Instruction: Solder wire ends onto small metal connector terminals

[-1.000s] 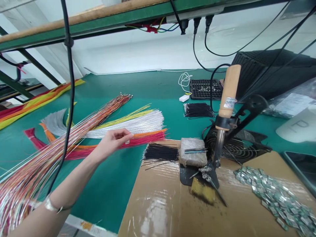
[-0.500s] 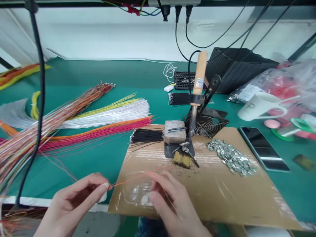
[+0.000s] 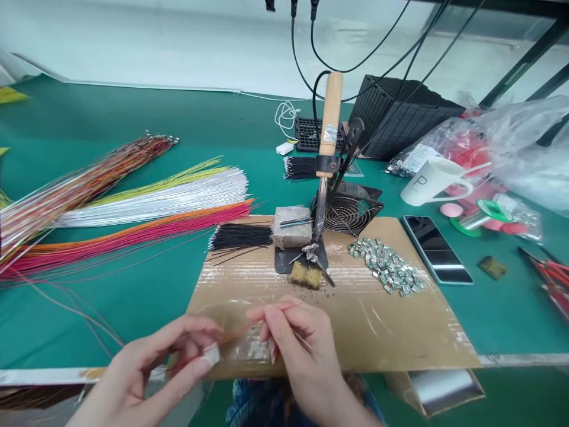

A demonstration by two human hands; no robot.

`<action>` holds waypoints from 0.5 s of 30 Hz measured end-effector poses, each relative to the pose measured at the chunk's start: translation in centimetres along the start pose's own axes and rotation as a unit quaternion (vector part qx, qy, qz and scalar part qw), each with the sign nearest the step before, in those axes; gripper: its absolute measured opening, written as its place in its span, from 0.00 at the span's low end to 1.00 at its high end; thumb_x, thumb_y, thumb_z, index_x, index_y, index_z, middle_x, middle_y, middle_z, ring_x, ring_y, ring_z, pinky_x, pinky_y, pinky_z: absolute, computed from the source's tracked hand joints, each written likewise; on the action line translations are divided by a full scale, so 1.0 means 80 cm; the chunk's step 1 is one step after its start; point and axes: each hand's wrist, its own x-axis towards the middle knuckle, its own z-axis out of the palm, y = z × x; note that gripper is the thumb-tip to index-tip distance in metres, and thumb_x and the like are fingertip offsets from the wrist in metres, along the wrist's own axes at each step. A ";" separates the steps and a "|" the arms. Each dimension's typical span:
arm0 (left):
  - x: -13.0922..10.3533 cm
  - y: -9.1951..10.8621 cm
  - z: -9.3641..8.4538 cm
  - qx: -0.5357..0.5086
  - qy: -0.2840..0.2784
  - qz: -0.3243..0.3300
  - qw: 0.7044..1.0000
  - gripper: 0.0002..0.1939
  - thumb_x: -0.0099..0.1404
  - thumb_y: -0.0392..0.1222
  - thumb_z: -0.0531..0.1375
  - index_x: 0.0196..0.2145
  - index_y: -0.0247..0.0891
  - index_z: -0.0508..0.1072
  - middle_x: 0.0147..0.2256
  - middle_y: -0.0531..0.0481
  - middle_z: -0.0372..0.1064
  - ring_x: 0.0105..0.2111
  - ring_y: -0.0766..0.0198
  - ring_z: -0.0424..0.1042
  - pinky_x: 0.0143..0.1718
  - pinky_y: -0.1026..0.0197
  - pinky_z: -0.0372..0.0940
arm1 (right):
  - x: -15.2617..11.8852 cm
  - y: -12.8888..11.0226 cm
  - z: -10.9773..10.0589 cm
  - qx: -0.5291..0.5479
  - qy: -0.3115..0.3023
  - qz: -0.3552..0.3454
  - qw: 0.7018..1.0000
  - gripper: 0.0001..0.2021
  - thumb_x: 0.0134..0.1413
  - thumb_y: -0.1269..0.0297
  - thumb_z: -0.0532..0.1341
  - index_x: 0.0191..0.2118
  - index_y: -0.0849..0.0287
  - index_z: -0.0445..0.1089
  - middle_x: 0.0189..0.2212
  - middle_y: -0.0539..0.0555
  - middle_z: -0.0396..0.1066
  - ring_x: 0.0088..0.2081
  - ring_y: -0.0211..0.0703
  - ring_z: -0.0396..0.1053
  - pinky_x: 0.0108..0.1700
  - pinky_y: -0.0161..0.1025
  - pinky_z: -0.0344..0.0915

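Pinching narrowly with the grip of the right hand (image 3: 306, 338), thumb against fingertips on a thin orange-red wire (image 3: 239, 333). Curled opposite with the left hand (image 3: 155, 367), thumb and forefinger near the wire, a white wrap (image 3: 211, 354) on the thumb tip; too blurred to tell whether pinching or merely guiding. Held between both hands above the near part of a cardboard sheet (image 3: 413, 332), on the near side of a yellow sponge (image 3: 304, 276), with a soldering iron (image 3: 328, 151) beyond. Likely to handle as almost weightless, limp over any length yet springy in short stretches, with a smooth coating probably a little slippery under dry skin. Probably tough along its run, but easily kinked or frayed at a bare end. Best taken close to the end, between thumb and forefinger, with a light, flat pinch rather than a hard squeeze; best steadied by a second hold farther along, against whipping and drooping. Worth keeping apart from the red wire bundle (image 3: 146, 237) on the tabletop (image 3: 146, 296), for fear of snagging.
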 end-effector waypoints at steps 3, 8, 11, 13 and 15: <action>0.006 0.030 0.031 -0.083 -0.036 0.017 0.996 0.19 0.63 0.61 0.67 0.42 0.44 0.81 0.32 0.50 0.76 0.27 0.63 0.70 0.28 0.68 0.68 | -0.001 -0.003 -0.003 -0.008 -0.016 -0.008 1.000 0.17 0.70 0.65 0.61 0.29 0.55 0.81 0.30 0.50 0.79 0.31 0.37 0.74 0.34 0.33 0.66; 0.019 0.062 0.054 -0.068 -0.016 0.031 0.997 0.22 0.65 0.62 0.65 0.27 0.41 0.78 0.21 0.52 0.65 0.22 0.66 0.64 0.21 0.72 0.61 | 0.003 -0.006 -0.020 -0.026 0.062 -0.002 0.998 0.09 0.64 0.65 0.66 0.34 0.54 0.84 0.27 0.49 0.76 0.29 0.37 0.71 0.31 0.33 0.65; 0.022 0.062 0.063 -0.075 -0.012 0.034 0.997 0.21 0.62 0.63 0.66 0.28 0.43 0.79 0.22 0.50 0.70 0.22 0.63 0.69 0.21 0.70 0.65 | 0.006 -0.007 -0.023 -0.032 0.085 0.000 0.996 0.08 0.61 0.66 0.68 0.30 0.56 0.83 0.25 0.50 0.75 0.27 0.38 0.70 0.29 0.34 0.64; 0.023 0.055 0.071 -0.091 0.001 0.032 0.995 0.19 0.60 0.64 0.67 0.29 0.46 0.81 0.24 0.49 0.74 0.23 0.58 0.73 0.23 0.66 0.70 | 0.006 -0.007 -0.022 -0.035 0.082 -0.004 0.996 0.08 0.60 0.66 0.69 0.29 0.57 0.84 0.24 0.51 0.76 0.27 0.39 0.71 0.28 0.34 0.65; 0.022 0.044 0.078 -0.101 0.028 0.023 0.994 0.17 0.58 0.64 0.69 0.29 0.49 0.82 0.26 0.48 0.76 0.26 0.53 0.76 0.25 0.62 0.74 | 0.006 -0.008 -0.023 -0.046 0.076 -0.015 0.996 0.08 0.60 0.65 0.68 0.32 0.56 0.85 0.26 0.52 0.78 0.28 0.40 0.74 0.30 0.35 0.69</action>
